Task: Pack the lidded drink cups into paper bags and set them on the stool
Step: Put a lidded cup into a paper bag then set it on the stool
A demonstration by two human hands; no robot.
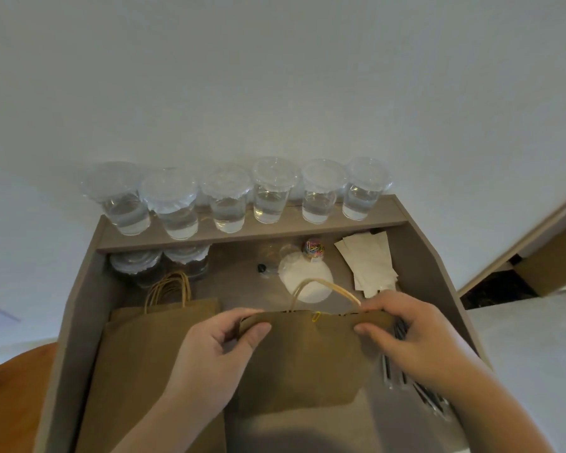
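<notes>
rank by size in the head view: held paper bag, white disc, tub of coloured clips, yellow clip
1. held paper bag
2. white disc
3. tub of coloured clips
4. yellow clip
No close calls.

No readable text, label or number shows anywhere.

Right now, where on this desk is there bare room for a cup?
Bare desk lies between the lower cups and the white disc, and at the near edge by the held bag. Crowded: shelf, flat bags left, napkins right.
</notes>
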